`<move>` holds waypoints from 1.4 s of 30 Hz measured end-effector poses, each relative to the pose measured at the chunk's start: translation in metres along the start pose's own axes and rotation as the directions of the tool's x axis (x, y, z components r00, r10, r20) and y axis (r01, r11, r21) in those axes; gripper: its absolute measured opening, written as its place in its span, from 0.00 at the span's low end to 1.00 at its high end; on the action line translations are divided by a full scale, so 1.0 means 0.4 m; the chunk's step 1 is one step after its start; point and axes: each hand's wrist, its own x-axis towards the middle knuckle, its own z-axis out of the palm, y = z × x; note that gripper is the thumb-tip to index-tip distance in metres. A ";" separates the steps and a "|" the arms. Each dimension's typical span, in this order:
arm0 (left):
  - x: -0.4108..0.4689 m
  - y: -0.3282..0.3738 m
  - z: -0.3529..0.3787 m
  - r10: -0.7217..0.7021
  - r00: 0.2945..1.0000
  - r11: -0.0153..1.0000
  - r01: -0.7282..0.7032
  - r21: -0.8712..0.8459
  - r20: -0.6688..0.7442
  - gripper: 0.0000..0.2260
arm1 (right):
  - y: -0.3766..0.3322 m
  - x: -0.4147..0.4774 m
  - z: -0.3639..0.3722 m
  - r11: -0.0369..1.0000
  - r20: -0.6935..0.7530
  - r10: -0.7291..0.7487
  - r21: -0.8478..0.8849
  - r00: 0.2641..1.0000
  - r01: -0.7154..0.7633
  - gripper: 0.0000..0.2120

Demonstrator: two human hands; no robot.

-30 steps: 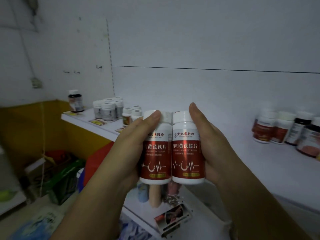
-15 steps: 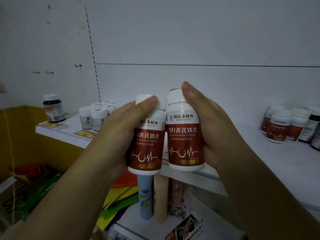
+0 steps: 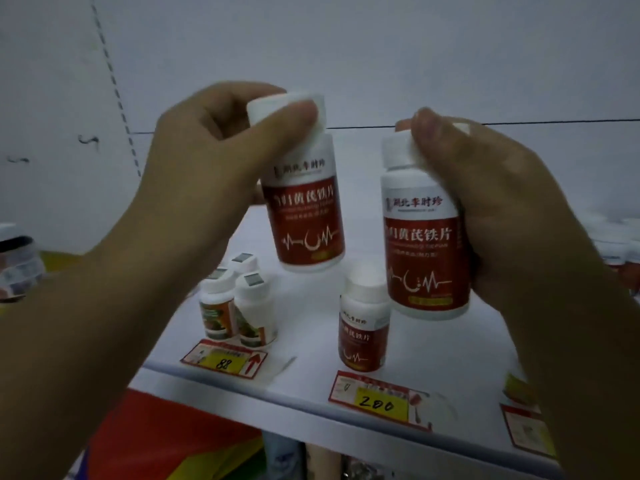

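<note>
My left hand (image 3: pixel 207 161) grips a white bottle with a red label (image 3: pixel 304 216) by its cap and neck, holding it in the air, slightly tilted. My right hand (image 3: pixel 512 216) holds a second, identical red-label bottle (image 3: pixel 422 258) by its side, thumb on the cap. Both bottles hang above a white shelf (image 3: pixel 311 396). A third bottle of the same kind (image 3: pixel 362 330) stands on the shelf below and between them, behind a price tag marked 200 (image 3: pixel 377 400).
Three small white bottles with orange-green labels (image 3: pixel 239 306) stand at the shelf's left, behind a tag marked 88 (image 3: pixel 225 360). A dark jar (image 3: pixel 17 261) sits at far left. More bottles blur at the right edge (image 3: pixel 623 247). Red and yellow items (image 3: pixel 173 441) lie below.
The two bottles were held side by side, touching; now my hands have parted and risen over the shelf. My left hand's grip has shifted up to the cap. The view moved closer.
</note>
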 end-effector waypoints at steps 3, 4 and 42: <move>0.067 -0.044 0.012 0.018 1.000 1.000 -0.019 0.006 0.025 0.11 | 0.010 0.015 -0.020 0.989 -0.091 -0.015 -0.150 0.996 0.001 0.17; 0.092 -0.061 0.016 -0.002 0.998 1.000 0.001 0.002 0.061 0.13 | 0.017 0.016 -0.028 0.980 -0.121 -0.018 -0.197 0.992 -0.006 0.18; 0.076 -0.066 0.233 -0.364 0.732 0.709 -0.183 0.681 0.576 0.24 | 0.100 -0.100 -0.068 0.561 0.105 0.235 -0.826 0.966 -0.047 0.25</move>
